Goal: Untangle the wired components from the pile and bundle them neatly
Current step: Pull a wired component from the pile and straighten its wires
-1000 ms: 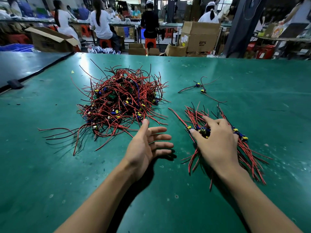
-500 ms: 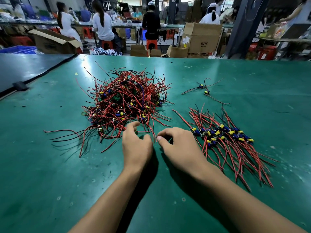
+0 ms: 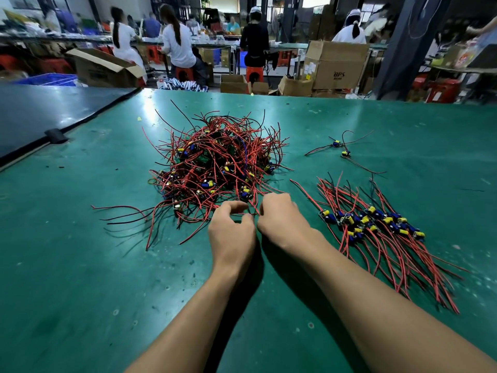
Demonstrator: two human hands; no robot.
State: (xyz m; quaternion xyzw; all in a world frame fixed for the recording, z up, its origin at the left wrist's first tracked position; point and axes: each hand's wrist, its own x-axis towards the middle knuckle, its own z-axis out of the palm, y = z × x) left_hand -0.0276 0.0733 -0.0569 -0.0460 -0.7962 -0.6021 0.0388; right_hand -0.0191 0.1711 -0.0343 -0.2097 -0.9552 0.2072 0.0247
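Left hand (image 3: 231, 232) sits at the near edge of the pile (image 3: 215, 168), thumb and forefinger curled in a ring over a red wire (image 3: 238, 213); it reads as a pinch on that strand. Right hand (image 3: 279, 219) is just beside it, almost touching, knuckles toward me and fingers curled down into the same wire ends. Its fingertips are hidden, so I cannot tell if it has anything.

Change: a second ago my right hand lay flat on the sorted bundle (image 3: 376, 224) and my left was open, palm up, near the pile. Half a second ago both had already closed in on the pile's edge. Now both are a bit deeper into the strands and the left has gone from loosely bent to ringed round a wire. The bundle looks the same as half a second ago and is uncovered on the desk (image 3: 80, 265), right of my right arm, with its wires fanned toward me.

My read: the last piece is placed and a new pick is starting. The pile is still big and tangled, centre of the desk, so the task is early. Two loose components (image 3: 340, 148) lie apart beyond the bundle, not yet gathered. The strand I hold runs back under others, so it could snag and drag neighbours along.
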